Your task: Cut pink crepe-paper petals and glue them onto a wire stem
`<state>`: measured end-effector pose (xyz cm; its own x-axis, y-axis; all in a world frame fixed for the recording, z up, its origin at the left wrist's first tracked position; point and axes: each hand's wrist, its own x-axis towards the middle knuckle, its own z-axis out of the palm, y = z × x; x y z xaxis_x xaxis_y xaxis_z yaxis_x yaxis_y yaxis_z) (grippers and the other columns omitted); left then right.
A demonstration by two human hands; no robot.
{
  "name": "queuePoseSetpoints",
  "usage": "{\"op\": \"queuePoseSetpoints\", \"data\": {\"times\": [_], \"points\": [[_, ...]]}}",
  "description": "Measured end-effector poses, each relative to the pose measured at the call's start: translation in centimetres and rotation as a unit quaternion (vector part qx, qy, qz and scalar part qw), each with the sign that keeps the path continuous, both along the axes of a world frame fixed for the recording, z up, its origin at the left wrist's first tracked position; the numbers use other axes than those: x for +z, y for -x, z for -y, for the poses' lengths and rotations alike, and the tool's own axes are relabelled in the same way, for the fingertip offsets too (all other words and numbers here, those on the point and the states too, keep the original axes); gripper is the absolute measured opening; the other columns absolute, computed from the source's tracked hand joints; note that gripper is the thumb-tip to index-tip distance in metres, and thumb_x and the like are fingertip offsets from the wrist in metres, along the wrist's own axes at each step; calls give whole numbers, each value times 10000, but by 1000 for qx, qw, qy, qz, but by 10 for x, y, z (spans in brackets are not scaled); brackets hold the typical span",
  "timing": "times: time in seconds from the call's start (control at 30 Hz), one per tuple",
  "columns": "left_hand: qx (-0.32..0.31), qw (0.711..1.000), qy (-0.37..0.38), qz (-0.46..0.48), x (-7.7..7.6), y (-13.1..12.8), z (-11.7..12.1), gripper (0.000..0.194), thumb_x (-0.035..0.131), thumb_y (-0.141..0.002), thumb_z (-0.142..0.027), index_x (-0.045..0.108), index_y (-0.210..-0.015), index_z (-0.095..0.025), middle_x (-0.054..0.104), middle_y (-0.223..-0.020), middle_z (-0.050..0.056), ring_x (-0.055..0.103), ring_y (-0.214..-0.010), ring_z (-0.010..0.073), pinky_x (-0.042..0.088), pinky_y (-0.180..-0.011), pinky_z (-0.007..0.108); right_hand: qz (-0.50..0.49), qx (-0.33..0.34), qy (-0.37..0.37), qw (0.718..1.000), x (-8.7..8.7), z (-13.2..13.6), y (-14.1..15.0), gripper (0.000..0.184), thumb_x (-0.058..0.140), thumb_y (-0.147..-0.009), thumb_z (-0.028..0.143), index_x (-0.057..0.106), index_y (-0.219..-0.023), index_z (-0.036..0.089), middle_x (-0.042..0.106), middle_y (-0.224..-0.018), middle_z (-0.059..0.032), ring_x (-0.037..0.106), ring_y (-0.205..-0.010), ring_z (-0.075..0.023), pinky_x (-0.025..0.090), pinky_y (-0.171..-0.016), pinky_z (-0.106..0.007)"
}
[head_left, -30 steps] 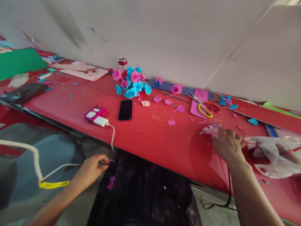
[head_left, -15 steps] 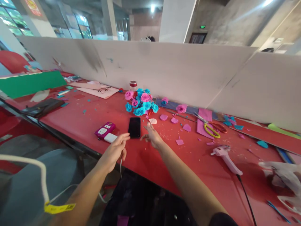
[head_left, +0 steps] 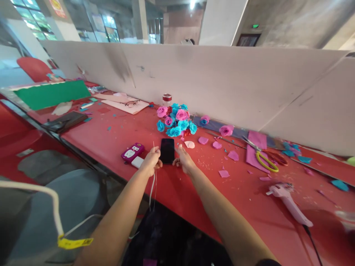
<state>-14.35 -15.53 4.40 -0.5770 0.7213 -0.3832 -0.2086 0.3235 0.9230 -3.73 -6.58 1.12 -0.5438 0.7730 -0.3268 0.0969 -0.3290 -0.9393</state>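
Upright through the closed fingers of my left hand (head_left: 151, 162) runs a thin, pale wire (head_left: 154, 146), its lower end hanging past the table edge. A black phone (head_left: 167, 150) lies flat between my hands. My right hand (head_left: 185, 160) is at the phone's right side, fingers partly spread and nothing visible in them; whether it touches the phone I cannot tell. Left of my left hand is a purple device (head_left: 132, 152) with a white plug (head_left: 137, 162) and a white cable (head_left: 151, 192). Behind the phone stands a bunch of pink and blue paper flowers (head_left: 177, 120).
Pink petals (head_left: 233, 155) and scraps lie to the right, with yellow-handled scissors (head_left: 266, 162) on pink paper and a pink glue gun (head_left: 291, 203). A red-lidded jar (head_left: 167, 99) stands behind the flowers. A pale partition (head_left: 222, 81) borders the table's back.
My left hand has closed and come nearer the phone, and the thin wire now shows in it. My right hand stays beside the phone. The view has shifted left.
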Motion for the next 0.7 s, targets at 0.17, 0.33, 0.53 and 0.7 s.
{"op": "queuePoseSetpoints", "data": {"times": [0.17,0.33,0.53,0.7], "points": [[-8,997,-66,37,13,-21,23,296,411,-923,-306,542,-1152,-172,616,-908,66,357,-327,11,174,-357,195,16,-38,-75,996,11,9,-16,449,371,-908,566,469,-1210,247,610,-1055,-79,548,-473,-107,350,-432,-239],[-1,966,-210,153,27,-56,49,282,510,-883,-383,611,-846,-122,571,-679,20,392,-434,44,305,-431,197,15,45,-204,978,24,76,-64,225,538,-866,424,619,-943,228,613,-776,-18,559,-676,-158,418,-637,-272],[30,971,-222,81,17,-111,92,364,510,-876,-453,586,-1163,-242,613,-1203,96,612,-1020,186,504,-799,281,33,79,-212,973,23,135,-113,315,409,-937,438,622,-914,206,418,-597,35,368,-541,-115,316,-555,-256],[-320,930,-118,-141,-81,-114,190,565,605,-782,-474,483,-1332,-439,467,-1434,26,445,-1303,309,339,-1102,472,-56,-72,-70,993,19,117,-155,345,536,-856,525,600,-893,187,239,-577,76,206,-501,-91,176,-479,-237]]}}
